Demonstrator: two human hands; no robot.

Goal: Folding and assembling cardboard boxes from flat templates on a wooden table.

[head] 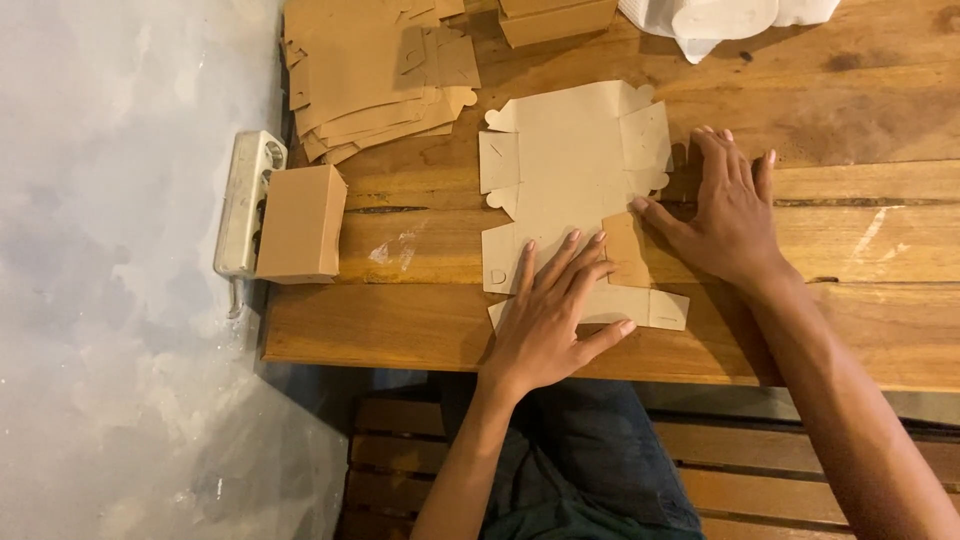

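Note:
A flat, die-cut cardboard box blank (570, 165) lies unfolded on the wooden table (860, 330). My left hand (555, 315) presses flat on its near part, fingers spread. My right hand (730, 215) rests flat on the table at the blank's right side, its thumb touching a side flap (625, 250) that is folded inward and shows its brown face. Neither hand grips anything.
A stack of flat brown box blanks (370, 70) lies at the back left. A folded-up brown box (300, 222) stands at the table's left edge beside a white power strip (248, 205). Another brown box (555, 20) and white cloth (720, 20) are at the back.

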